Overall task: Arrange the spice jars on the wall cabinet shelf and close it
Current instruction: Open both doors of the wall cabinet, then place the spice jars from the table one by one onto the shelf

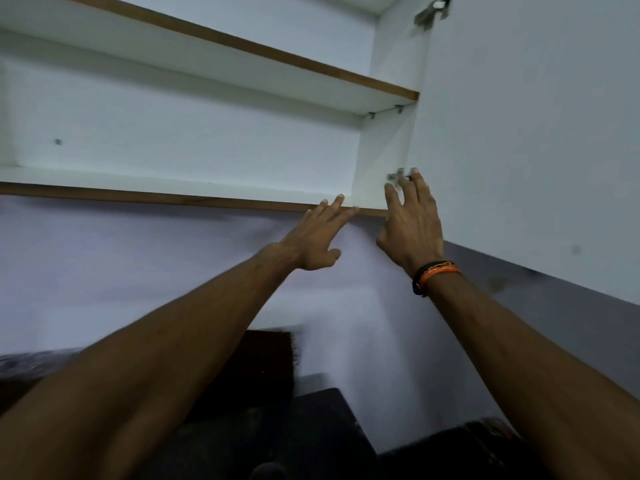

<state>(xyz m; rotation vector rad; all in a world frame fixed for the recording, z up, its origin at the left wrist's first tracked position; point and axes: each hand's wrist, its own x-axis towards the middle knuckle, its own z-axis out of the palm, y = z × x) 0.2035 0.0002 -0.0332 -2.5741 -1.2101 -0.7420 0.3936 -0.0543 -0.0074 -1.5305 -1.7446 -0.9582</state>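
Observation:
A white wall cabinet point(180, 147) with brown-edged shelves hangs above me, its door point(526, 133) swung open on the right. No spice jars show on the lower shelf point(173, 190) or the upper shelf point(242, 74). My left hand point(317, 233) reaches up with straight fingers, the fingertips at the bottom shelf's front edge. My right hand point(410, 223), with an orange and black wristband, is raised with straight fingers at the lower hinge point(398, 175) beside the door's inner edge. Neither hand holds anything.
A pale wall point(138, 271) runs below the cabinet. Dark blurred objects point(311, 427) sit on a surface far below, between my forearms. An upper hinge point(431, 12) shows at the top right.

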